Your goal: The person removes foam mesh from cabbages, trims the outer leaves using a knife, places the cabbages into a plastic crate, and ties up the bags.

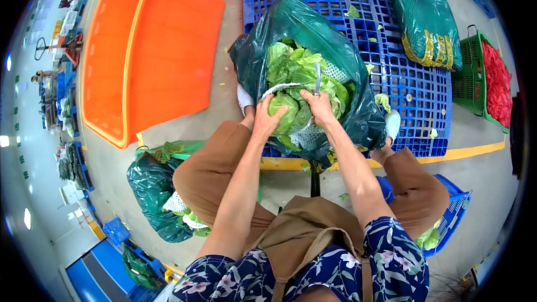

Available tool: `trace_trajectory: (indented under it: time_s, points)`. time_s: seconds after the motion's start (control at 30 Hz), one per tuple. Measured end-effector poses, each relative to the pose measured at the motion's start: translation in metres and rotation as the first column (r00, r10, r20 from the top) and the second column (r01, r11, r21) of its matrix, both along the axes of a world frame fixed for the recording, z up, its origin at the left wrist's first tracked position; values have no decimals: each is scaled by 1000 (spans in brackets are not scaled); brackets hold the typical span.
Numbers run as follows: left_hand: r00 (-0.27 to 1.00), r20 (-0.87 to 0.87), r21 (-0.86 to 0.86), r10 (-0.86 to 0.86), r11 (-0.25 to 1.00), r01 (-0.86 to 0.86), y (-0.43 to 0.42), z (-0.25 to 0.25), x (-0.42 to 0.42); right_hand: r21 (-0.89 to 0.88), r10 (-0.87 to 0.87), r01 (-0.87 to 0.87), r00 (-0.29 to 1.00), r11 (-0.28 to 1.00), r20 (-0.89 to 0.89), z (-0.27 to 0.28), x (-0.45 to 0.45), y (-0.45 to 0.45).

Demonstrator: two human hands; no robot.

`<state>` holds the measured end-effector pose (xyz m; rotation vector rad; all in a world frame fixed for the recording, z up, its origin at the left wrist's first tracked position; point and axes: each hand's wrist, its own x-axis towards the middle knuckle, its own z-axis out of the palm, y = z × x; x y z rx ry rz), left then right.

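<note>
A large dark green plastic bag [254, 59] stands open between the feet, full of green cabbages [291, 59] with loose outer leaves. Some of them wear white foam net sleeves [305, 136]. My left hand [267, 117] is wrapped round the left side of a pale green cabbage [284, 113] at the bag's near side, its thumb on top. A white foam strip [279, 87] lies just above that hand. My right hand [319, 105] grips a knife [318, 78] with the blade pointing away from me, close to the same cabbage. The knife's handle is mostly hidden by the fingers.
Blue pallets [417, 106] lie under and beyond the bag, with leaf scraps. A big orange bin [173, 50] stands left. To the right are a tied green bag [422, 17] and a green crate [470, 75] of red netting. A blue basket [456, 212] and another green bag [148, 190] flank my legs.
</note>
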<state>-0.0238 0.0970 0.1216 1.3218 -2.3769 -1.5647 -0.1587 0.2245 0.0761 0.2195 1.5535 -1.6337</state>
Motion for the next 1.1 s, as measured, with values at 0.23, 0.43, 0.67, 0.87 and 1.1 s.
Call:
trace_trajectory:
  time_s: [0.23,0.43,0.67,0.87,1.1]
  points:
    - [946,184,-83,-267,955,286,15,3,-14,-44,152,-174,939,984,-309,70,4,15]
    - [939,255,-18,-232,969,245,39,-26,-11,606,516,-58,592,793,-619,5,-4,35]
    - [974,-186,280,-131,943,180,14,-56,18,794,724,-62,459,604,-515,-75,-49,64]
    - [991,-16,619,134,780,-95,1,-49,32,671,608,-84,517,736,-602,-130,-54,59]
    - [972,-47,767,231,631,-114,-13,-57,40,768,644,-111,627,631,-439,-31,-70,58]
